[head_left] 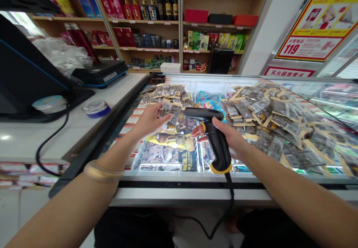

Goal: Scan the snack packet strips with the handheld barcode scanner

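Observation:
My right hand is wrapped round the handle of a black and yellow barcode scanner, whose head points left above the glass-topped freezer. A cable hangs from the base of its handle. My left hand is closed on the left edge of a small clear-windowed packet, its thumb lying over the front. The packet is left of the scanner's head, near a pile of similar packets. A larger pile of the packets spreads over the glass to the right.
On the left counter stand a black monitor, a scale and round tins. Blue packets lie between the piles. Stocked shelves rise behind the freezer. The scanner's cable loops below the front edge.

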